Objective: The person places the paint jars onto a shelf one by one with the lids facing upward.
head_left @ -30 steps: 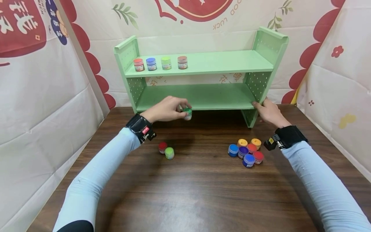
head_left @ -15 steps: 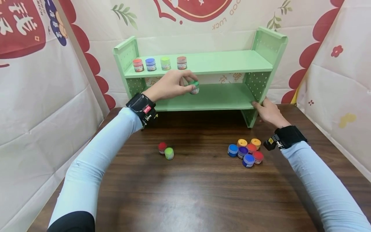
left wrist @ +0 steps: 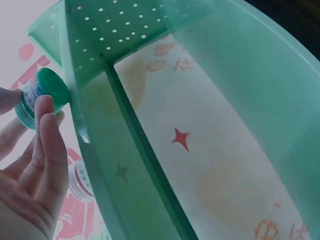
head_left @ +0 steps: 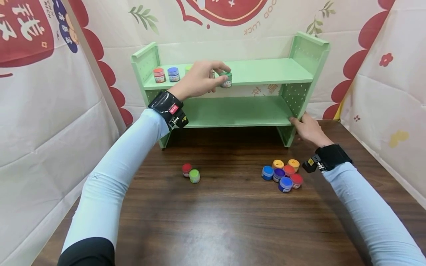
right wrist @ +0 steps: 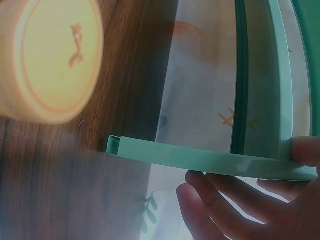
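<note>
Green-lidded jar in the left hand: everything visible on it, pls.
The green-lidded jar is small, round and squat, with a plastic-looking body, a green lid in place and a pale label whose print is too small to read. It is roughly upright, lid uppermost, pinched between thumb and fingers of the left hand near the front edge of the upper shelf. Whether it touches the shelf is unclear.

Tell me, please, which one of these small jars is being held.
It is the dark green-lidded jar, pinched in the left hand at the front edge of the upper shelf; the others stand on that shelf or on the table.
</note>
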Demonstrator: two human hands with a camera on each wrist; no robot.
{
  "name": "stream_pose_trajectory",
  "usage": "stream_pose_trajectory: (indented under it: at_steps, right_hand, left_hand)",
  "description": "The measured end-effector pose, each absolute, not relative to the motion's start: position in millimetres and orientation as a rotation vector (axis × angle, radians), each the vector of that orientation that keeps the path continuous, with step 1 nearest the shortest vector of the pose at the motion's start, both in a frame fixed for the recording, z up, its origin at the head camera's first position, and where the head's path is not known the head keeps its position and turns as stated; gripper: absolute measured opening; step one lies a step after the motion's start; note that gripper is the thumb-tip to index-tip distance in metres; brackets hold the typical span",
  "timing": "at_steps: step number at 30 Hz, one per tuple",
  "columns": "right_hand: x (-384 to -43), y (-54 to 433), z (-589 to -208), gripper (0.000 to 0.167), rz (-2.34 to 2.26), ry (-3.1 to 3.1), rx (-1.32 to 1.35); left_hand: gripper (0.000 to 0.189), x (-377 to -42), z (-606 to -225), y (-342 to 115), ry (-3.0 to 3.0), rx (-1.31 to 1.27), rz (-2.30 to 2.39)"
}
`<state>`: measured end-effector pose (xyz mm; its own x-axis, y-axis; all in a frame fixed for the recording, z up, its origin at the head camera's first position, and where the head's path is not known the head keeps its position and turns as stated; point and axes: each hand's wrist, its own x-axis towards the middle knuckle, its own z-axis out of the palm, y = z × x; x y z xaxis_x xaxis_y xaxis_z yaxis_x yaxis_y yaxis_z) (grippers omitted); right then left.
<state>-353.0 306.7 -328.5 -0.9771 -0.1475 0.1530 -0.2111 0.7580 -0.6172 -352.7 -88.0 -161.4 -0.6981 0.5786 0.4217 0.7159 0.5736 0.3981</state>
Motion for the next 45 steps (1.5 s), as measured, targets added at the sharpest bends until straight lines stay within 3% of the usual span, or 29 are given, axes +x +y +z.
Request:
stream_pose_trajectory:
  at_steps: [25, 45]
  right_hand:
    - [-352, 307, -327, 0.072, 1.008, -2.848, 0.265]
    - [-350, 306, -329, 0.072, 1.039, -2.845, 0.264]
  left_hand:
    - [0.028, -361, -148, -68, -2.537, -0.834, -0.346]
    - [0.032, -364, -150, -60, -2.55, -0.719, -0.309]
